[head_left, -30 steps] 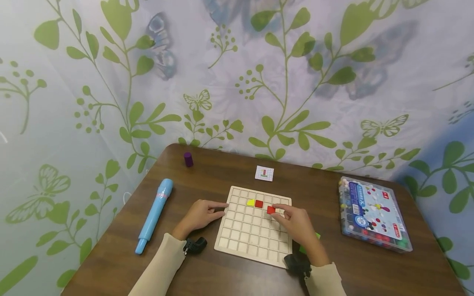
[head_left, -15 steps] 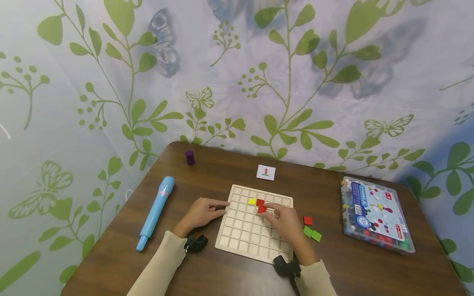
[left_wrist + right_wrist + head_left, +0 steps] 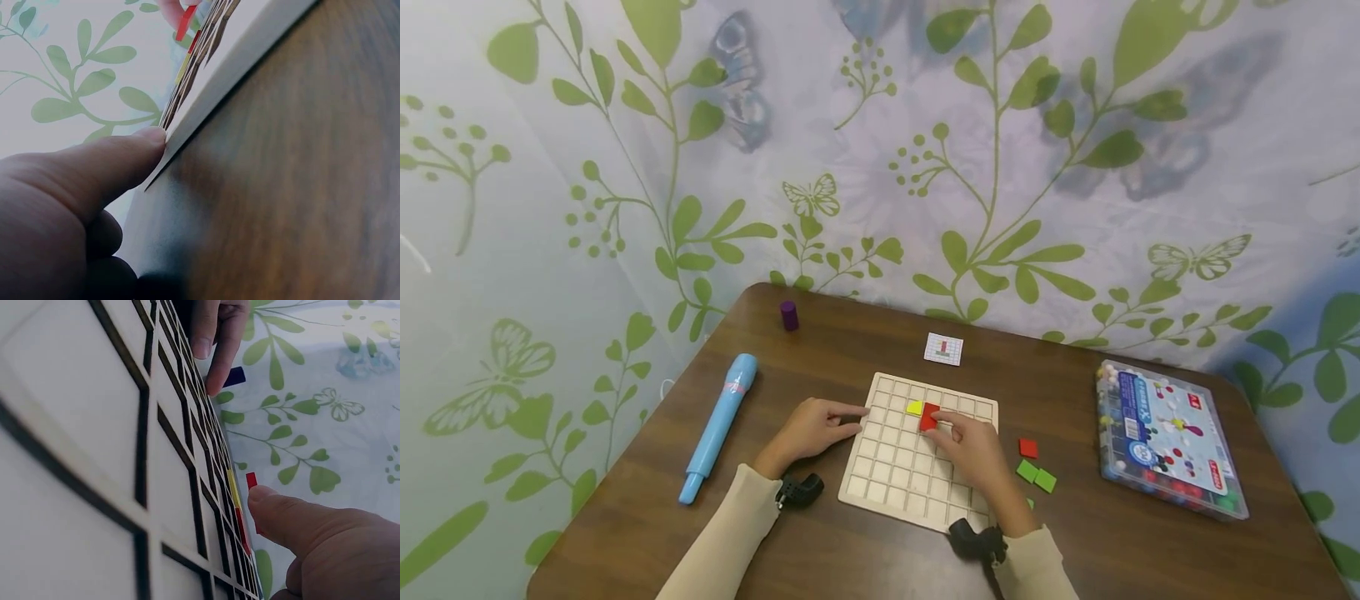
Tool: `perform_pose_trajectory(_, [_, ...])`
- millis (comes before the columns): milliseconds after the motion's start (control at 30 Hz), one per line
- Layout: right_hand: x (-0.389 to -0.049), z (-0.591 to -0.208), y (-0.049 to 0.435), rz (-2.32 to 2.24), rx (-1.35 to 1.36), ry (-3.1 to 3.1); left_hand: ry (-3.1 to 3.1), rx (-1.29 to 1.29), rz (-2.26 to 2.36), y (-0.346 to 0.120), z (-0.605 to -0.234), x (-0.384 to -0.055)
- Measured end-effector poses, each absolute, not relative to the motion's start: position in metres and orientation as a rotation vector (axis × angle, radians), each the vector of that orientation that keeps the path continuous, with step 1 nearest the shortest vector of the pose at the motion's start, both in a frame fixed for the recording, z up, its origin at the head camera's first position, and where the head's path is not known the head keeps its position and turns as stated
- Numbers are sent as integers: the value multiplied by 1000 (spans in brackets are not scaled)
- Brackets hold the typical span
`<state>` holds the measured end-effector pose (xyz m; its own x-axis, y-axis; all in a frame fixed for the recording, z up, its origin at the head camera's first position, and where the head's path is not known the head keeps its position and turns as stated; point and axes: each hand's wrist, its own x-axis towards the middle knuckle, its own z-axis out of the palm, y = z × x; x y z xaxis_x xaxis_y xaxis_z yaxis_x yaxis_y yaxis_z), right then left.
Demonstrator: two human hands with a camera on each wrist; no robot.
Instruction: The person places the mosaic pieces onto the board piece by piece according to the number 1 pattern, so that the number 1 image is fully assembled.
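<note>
My right hand (image 3: 973, 450) pinches a red square tile (image 3: 251, 480) between thumb and fingers, close over the wooden grid board (image 3: 880, 471). Another red tile (image 3: 242, 529) lies in a cell of the board, and the held one overlaps it in the head view. Beside that sits a yellow tile (image 3: 914, 407) with a slanted corner. At the board's left edge rests my left hand (image 3: 808, 429), thumb and index finger stretched out; its thumb tip (image 3: 150, 136) touches the rim in the left wrist view.
Right of the board lie a loose red tile (image 3: 1027, 448) and green tiles (image 3: 1044, 480). A printed pattern card (image 3: 943, 349) is behind the board. The table also holds a clear case of beads (image 3: 1172, 442), a light blue tube (image 3: 718, 429) and a purple cylinder (image 3: 788, 316).
My right hand has moved left with its red tile, bringing it beside the red tile on the board. The loose tiles at right have come into view. My left hand stays at the edge.
</note>
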<state>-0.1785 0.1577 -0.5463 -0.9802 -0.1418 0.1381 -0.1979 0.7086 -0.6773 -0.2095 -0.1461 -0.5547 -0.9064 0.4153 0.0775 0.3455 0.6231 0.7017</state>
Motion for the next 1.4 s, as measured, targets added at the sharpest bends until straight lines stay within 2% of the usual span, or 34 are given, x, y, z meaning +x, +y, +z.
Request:
perform_pose_trajectory(567, [-178,-544,152,1051,259,-2895,2745,588,1138,-146,-552,-209])
perform_pose_trajectory(1400, [-177,-545,152,1036,229,-2903,2738,630,1160,-146,-552,-209])
